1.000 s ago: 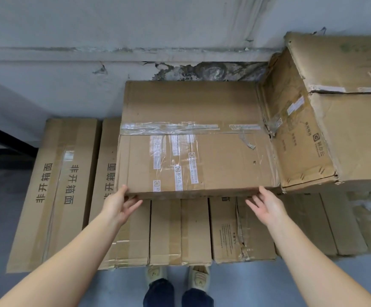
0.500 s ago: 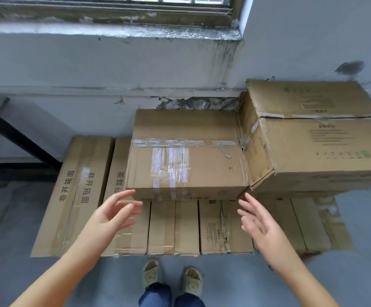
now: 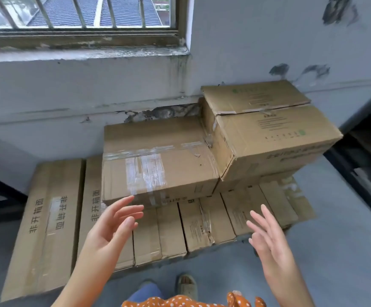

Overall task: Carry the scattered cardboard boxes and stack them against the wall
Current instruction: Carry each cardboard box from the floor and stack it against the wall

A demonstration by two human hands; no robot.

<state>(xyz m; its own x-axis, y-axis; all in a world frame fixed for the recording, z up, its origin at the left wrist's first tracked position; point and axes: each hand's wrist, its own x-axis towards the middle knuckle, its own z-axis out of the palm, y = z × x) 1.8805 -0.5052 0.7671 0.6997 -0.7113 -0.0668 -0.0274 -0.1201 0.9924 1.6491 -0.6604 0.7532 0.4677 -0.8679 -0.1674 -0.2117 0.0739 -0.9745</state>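
A taped cardboard box (image 3: pixel 158 160) lies against the wall on top of a row of flat boxes (image 3: pixel 180 229). To its right a larger box (image 3: pixel 268 134) with green print leans on the stack, tilted. My left hand (image 3: pixel 111 231) hovers below the taped box's front edge, fingers spread and holding nothing. My right hand (image 3: pixel 268 235) floats over the flat boxes on the right, fingers straight, also holding nothing. Neither hand touches a box.
Two long flat boxes with Chinese print (image 3: pixel 47 222) lie at the left on the grey floor. A barred window (image 3: pixel 80 16) sits above the wall ledge. Dark railings stand at the far left (image 3: pixel 1 191) and the right (image 3: pixel 361 173). My sandalled feet (image 3: pixel 185 285) are below.
Both hands have let go of the taped box's front edge and pulled back toward me. The view has tilted up and drawn away, so the window now shows.
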